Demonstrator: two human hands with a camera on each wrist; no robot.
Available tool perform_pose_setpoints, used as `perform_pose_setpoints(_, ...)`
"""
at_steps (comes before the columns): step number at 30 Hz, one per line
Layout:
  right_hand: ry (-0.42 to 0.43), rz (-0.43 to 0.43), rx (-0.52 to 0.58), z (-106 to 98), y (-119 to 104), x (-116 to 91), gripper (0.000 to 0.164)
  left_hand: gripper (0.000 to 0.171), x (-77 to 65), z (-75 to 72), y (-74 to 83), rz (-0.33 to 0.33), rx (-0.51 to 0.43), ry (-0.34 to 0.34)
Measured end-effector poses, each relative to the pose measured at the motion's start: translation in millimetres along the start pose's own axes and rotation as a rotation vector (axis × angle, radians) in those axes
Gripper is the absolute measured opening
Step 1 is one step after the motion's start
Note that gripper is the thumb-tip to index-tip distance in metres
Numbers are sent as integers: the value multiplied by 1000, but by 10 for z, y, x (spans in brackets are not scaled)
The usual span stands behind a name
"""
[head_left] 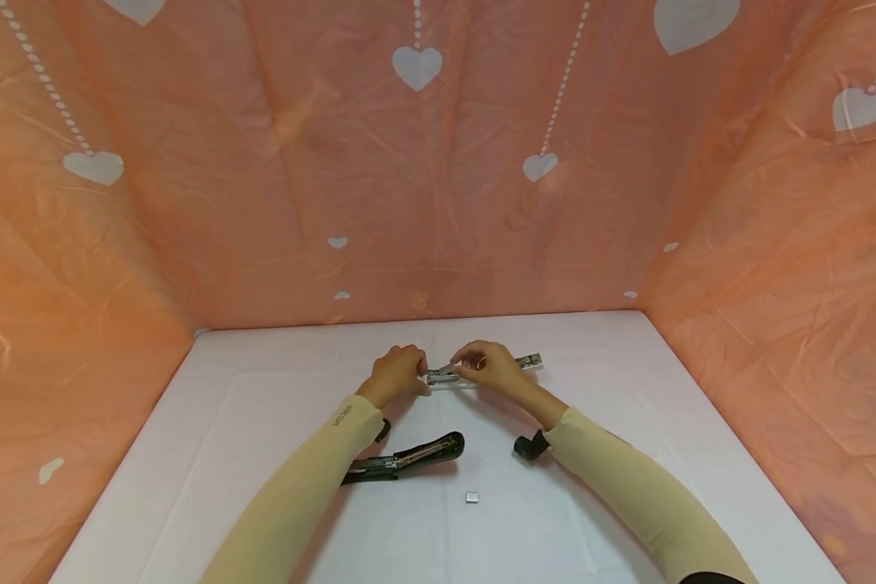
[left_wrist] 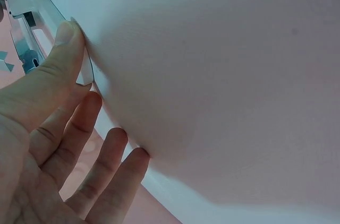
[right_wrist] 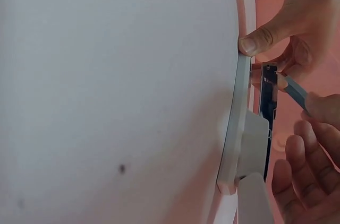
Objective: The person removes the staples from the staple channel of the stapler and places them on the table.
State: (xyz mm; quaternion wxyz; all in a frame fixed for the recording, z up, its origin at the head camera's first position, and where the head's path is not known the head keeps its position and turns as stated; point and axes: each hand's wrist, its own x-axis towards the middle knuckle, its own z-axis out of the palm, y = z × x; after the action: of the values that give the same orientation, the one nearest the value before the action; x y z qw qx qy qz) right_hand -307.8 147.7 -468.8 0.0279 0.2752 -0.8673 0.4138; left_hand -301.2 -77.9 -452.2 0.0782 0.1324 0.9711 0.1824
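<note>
A white stapler [head_left: 447, 386] lies opened out near the back of the table, its metal staple channel [right_wrist: 269, 94] exposed in the right wrist view. My left hand [head_left: 397, 375] grips its left end, the thumb pressing on the base in the left wrist view. Between the thumb and fingers of my right hand [head_left: 491, 367] is a thin grey staple strip [right_wrist: 296, 91], tilted, with one end at the channel. Whether that end sits inside the channel I cannot tell. The other fingers of the right hand are loosely bent.
A black stapler [head_left: 427, 456], also opened out, lies nearer the front, partly hidden by my left forearm. To its right is a small silver block [head_left: 471, 497]. Orange curtains with white hearts [head_left: 417, 68] stand behind and beside the white-covered table [head_left: 277, 381].
</note>
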Motion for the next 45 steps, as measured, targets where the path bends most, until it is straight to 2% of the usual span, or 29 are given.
perform_pose_setpoints(11, -29, -16, 15, -65, -12, -103, 12, 30, -5, -14, -1, 6, -10, -5)
perform_pose_setpoints(17, -59, 4, -3, -76, -3, -162, 10, 30, -7, -9, -20, 16, -16, 1)
perform_pose_setpoints(23, -74, 29, -40, -64, 12, -217, 11, 30, -6, 16, -36, 23, -11, 15)
perform_pose_setpoints(29, -90, 23, -27, -49, 24, -255, 11, 30, 18, 36, -61, 25, -6, 17)
perform_pose_setpoints(36, -96, 65, -17, -15, 1, -291, 11, 30, 27, 37, -68, 27, 6, 13)
perform_pose_setpoints(45, -130, 48, -7, 35, 19, -315, 9, 30, 31, 35, -44, 18, 8, 7)
